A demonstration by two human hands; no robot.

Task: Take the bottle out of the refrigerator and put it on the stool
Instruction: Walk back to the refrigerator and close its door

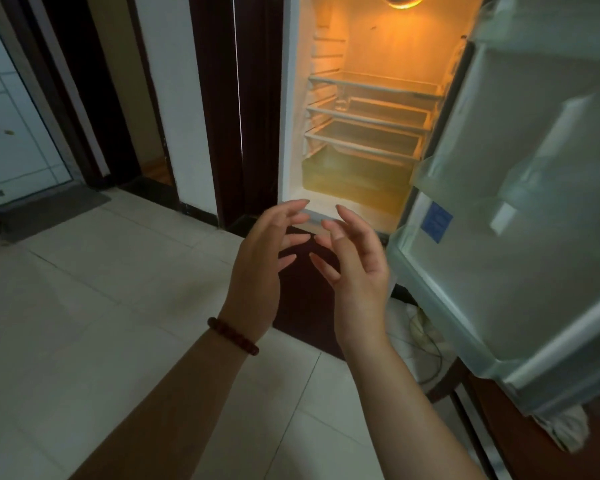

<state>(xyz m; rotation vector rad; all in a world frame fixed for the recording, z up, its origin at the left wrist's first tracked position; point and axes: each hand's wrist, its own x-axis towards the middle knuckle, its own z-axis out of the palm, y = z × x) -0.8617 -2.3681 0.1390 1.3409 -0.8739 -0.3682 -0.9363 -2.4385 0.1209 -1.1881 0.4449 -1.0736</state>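
The refrigerator (293,98) stands open ahead, lit orange inside, with several bare glass shelves and a drawer at the bottom. A faint clear shape, possibly a bottle (341,103), sits at the left of the middle shelf; I cannot tell for sure. My left hand (262,268), with a bead bracelet on the wrist, and my right hand (355,268) are raised in front of the fridge's lower edge, palms facing each other, fingers spread, holding nothing. No stool is visible.
The open fridge door (520,216) with its frosted shelves swings out on the right, close to my right arm. Pale tiled floor (101,306) spreads left. A dark doorway (90,98) and a grey mat (49,209) lie far left. Cables lie on the floor under the door.
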